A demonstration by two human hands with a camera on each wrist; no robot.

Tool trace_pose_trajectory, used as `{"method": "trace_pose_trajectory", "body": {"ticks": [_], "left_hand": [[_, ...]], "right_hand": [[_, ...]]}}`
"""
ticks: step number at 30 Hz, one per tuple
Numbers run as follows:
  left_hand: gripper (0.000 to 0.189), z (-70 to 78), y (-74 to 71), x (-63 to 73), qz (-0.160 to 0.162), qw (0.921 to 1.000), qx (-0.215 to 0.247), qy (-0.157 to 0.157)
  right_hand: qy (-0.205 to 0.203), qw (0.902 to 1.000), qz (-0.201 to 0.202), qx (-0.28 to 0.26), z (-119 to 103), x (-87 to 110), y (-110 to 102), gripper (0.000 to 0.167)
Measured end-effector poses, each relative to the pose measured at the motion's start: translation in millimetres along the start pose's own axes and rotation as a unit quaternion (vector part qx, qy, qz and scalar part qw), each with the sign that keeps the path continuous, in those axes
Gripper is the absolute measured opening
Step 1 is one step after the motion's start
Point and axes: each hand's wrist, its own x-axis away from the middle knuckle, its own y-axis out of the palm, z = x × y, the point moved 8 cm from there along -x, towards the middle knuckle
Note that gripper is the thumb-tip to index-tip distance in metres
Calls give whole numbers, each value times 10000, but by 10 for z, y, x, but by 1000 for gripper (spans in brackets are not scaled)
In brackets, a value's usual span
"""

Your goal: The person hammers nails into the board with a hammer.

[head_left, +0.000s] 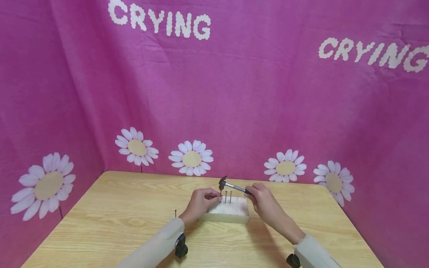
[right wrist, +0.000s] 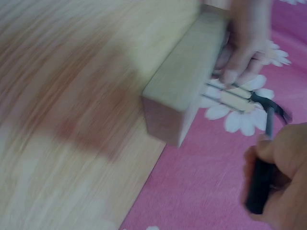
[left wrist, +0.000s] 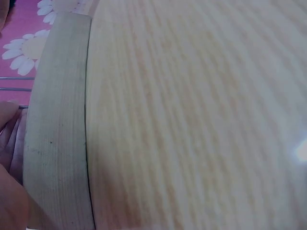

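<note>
Wooden table (head_left: 117, 219): left hand (head_left: 200, 203) pinches a nail (head_left: 221, 195) in the foam block (head_left: 229, 213), right hand (head_left: 263, 201) grips a small hammer (head_left: 231, 186).

Right wrist view smearing with motion blur, right hand (right wrist: 280, 191) running off the lower right edge beside the foam block (right wrist: 184, 81), left hand (left wrist: 10, 158) being cut by the left edge against the block, nail under left fingers being hidden, loose nail (head_left: 175, 213) left of the block too small to read

Wooden table (head_left: 117, 223) with foam block (head_left: 229, 214), loose nail (head_left: 175, 213)
</note>
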Motion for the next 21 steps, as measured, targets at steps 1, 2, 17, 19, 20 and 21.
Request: {"method": "trace_pose_trajectory", "body": {"ticks": [1,2,17,19,20,21], "left_hand": [[11,-2,5,-4,-8,10000,12,-17],[12,-4,10,-6,-18,10000,19,-22],[9,-58,6,-32,-84,9999,58,-46],[10,-56,3,-32,-79,9999,53,-62],[10,-49,-3,-37,-49,9999,72,-55],[10,-38,-9,-43,-16,10000,83,-27]], "right_hand": [[-53,9999,-63,69,-2,6,26,15],[-56,10000,-25,65,6,8,32,15],[76,9991,412,-25,97,-98,-79,15],[5,9983,565,-148,85,-94,-114,18],[-82,9986,514,-134,69,-96,-107,17],[-164,9990,414,-57,56,-99,-91,16]]}}
